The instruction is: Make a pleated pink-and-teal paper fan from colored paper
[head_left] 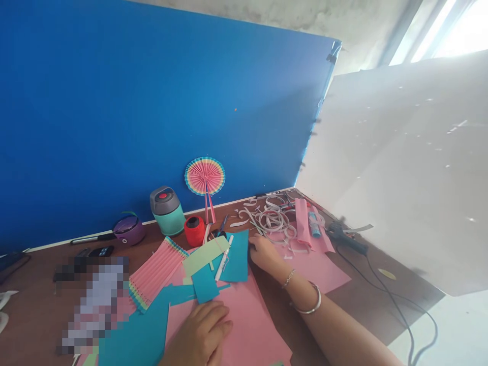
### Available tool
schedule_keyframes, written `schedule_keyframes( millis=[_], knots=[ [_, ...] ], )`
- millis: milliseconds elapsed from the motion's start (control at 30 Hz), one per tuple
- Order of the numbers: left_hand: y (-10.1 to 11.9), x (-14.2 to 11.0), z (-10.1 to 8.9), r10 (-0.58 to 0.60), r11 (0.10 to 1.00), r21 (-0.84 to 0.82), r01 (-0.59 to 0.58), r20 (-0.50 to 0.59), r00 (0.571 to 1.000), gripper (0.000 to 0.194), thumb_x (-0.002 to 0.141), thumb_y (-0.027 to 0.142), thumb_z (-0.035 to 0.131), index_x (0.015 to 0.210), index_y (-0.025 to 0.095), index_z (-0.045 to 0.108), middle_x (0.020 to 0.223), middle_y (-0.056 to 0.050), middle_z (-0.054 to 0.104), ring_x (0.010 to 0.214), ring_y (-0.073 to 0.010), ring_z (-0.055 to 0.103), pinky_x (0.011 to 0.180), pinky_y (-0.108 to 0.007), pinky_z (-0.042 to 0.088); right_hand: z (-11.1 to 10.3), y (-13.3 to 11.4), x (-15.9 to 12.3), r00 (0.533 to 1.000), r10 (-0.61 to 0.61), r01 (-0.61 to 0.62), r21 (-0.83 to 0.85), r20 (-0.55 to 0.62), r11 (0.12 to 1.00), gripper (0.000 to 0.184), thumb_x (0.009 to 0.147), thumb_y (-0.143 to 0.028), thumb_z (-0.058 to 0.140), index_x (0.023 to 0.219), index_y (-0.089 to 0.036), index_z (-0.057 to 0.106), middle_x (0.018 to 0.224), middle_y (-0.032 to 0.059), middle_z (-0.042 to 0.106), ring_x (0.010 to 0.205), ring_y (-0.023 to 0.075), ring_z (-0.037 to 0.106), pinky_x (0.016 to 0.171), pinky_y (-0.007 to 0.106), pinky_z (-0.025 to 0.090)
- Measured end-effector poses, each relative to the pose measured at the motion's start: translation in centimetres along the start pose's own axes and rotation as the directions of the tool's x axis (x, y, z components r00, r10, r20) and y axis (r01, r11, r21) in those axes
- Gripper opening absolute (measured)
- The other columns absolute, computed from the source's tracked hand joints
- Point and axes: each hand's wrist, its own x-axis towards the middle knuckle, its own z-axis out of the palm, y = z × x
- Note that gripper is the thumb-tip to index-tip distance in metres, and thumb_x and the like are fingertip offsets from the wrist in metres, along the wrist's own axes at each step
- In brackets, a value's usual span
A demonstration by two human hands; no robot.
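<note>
Head view: R hand [265, 253] reaches fwd over the tabletop [285, 310], fingers curled in at the right edge of the bigger teal sheet [239, 254]; can't tell if the grip is pinching it or just touching. L hand [204, 328] lies on the pink sheet [251, 317], fingers loosely bent, nothing seen in it; underside hidden, so can't tell how far its grip is closed.

Teal sheet is just beyond the pink one, w/ a white pen [224, 259] & pale green strip [202, 255] on top; small teal piece [205, 284] nr L fingertips. Pleated paper [158, 274] further left, round fan [205, 175] behind.

Step in hand: prob. sorting/positioning loose paper. Next move would call for a firm edge hold on the teal sheet, w/ pen & strip kept from sliding.
</note>
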Motion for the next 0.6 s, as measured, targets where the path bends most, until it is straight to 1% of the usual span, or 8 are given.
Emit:
schedule_keyframes(
  millis=[33, 167, 267, 333, 400, 467, 533, 600],
  knots=[
    [-0.1, -0.2, 0.5, 0.012, 1.0, -0.007, -0.012, -0.051, 0.999, 0.03, 0.076, 0.006, 0.044, 0.094, 0.02, 0.063, 0.096, -0.007, 0.067, 0.093, -0.0195, 0.06, 0.082, -0.033, 0.052, 0.0, 0.3, 0.1, 1.0, -0.01, 0.01, -0.027, 0.004, 1.0, 0.023, 0.074, -0.003, 0.043, 0.076, -0.014, 0.064, 0.083, 0.0087, 0.064, 0.081, 0.0183, 0.056, 0.068, 0.025, 0.035],
    [-0.2, -0.5, 1.2, -0.005, 1.0, -0.022, 0.004, -0.065, 0.998, 0.028, 0.074, 0.008, 0.047, 0.094, 0.02, 0.063, 0.096, -0.006, 0.066, 0.094, -0.0199, 0.059, 0.093, -0.041, 0.047, 0.4, 0.2, -0.1, 0.999, 0.034, -0.033, -0.226, 0.003, 0.973, 0.022, 0.077, -0.007, 0.045, 0.086, -0.013, 0.063, 0.094, 0.0125, 0.062, 0.089, 0.0227, 0.055, 0.073, 0.029, 0.035],
    [0.2, 0.0, 0.3, -0.056, 0.997, -0.058, 0.055, -0.019, 0.998, 0.03, 0.073, 0.006, 0.047, 0.093, 0.022, 0.063, 0.094, -0.003, 0.065, 0.092, -0.0171, 0.061, 0.108, -0.052, 0.03, 0.6, -0.1, -0.3, 0.995, 0.097, -0.103, -0.309, -0.033, 0.945, 0.026, 0.081, -0.005, 0.04, 0.093, -0.011, 0.062, 0.099, 0.0149, 0.06, 0.094, 0.0247, 0.054, 0.076, 0.031, 0.035],
    [0.3, 0.3, -0.5, -0.11, 0.99, -0.086, 0.111, 0.018, 0.994, 0.028, 0.073, 0.005, 0.048, 0.088, 0.023, 0.064, 0.094, -0.001, 0.065, 0.091, -0.0159, 0.061, 0.11, -0.055, 0.024, 0.6, -0.2, -0.2, 0.991, 0.126, -0.137, -0.322, -0.054, 0.937, 0.028, 0.083, -0.004, 0.038, 0.097, -0.01, 0.061, 0.102, 0.0161, 0.059, 0.096, 0.0256, 0.053, 0.077, 0.032, 0.035],
    [0.2, 0.4, -1.0, -0.173, 0.979, -0.101, 0.177, 0.043, 0.984, 0.03, 0.073, 0.005, 0.049, 0.09, 0.024, 0.065, 0.1, -0.003, 0.065, 0.095, -0.0172, 0.062, 0.106, -0.05, 0.035, 0.6, -0.2, -0.1, 0.986, 0.153, -0.165, -0.318, -0.062, 0.934, 0.027, 0.085, -0.006, 0.037, 0.1, -0.01, 0.06, 0.102, 0.0165, 0.058, 0.096, 0.0263, 0.052, 0.076, 0.032, 0.036],
    [-0.2, 0.1, -1.1, -0.229, 0.967, -0.101, 0.233, 0.054, 0.972, 0.038, 0.072, 0.006, 0.05, 0.102, 0.025, 0.064, 0.112, -0.005, 0.063, 0.102, -0.0191, 0.06, 0.095, -0.039, 0.049, 0.4, -0.1, 0.0, 0.983, 0.172, -0.182, -0.314, -0.061, 0.932, 0.027, 0.086, -0.007, 0.037, 0.1, -0.01, 0.06, 0.102, 0.0169, 0.058, 0.096, 0.0269, 0.052, 0.075, 0.033, 0.036],
    [-0.5, -0.1, -1.1, -0.258, 0.961, -0.089, 0.263, 0.056, 0.964, 0.047, 0.072, 0.006, 0.05, 0.114, 0.025, 0.06, 0.122, -0.007, 0.059, 0.107, -0.0197, 0.059, 0.086, -0.032, 0.054, 0.3, -0.1, 0.2, 0.982, 0.177, -0.187, -0.322, -0.06, 0.928, 0.027, 0.086, -0.007, 0.037, 0.099, -0.01, 0.061, 0.101, 0.0175, 0.058, 0.096, 0.0276, 0.052, 0.076, 0.033, 0.036],
    [-0.6, -0.1, -1.2, -0.253, 0.962, -0.09, 0.256, 0.048, 0.966, 0.048, 0.072, 0.006, 0.049, 0.115, 0.025, 0.06, 0.122, -0.007, 0.059, 0.106, -0.0194, 0.06, 0.086, -0.031, 0.054, 0.3, -0.1, 0.2, 0.984, 0.169, -0.178, -0.337, -0.054, 0.925, 0.027, 0.087, -0.007, 0.037, 0.098, -0.01, 0.062, 0.101, 0.0179, 0.058, 0.097, 0.028, 0.051, 0.077, 0.034, 0.036]
  ],
)
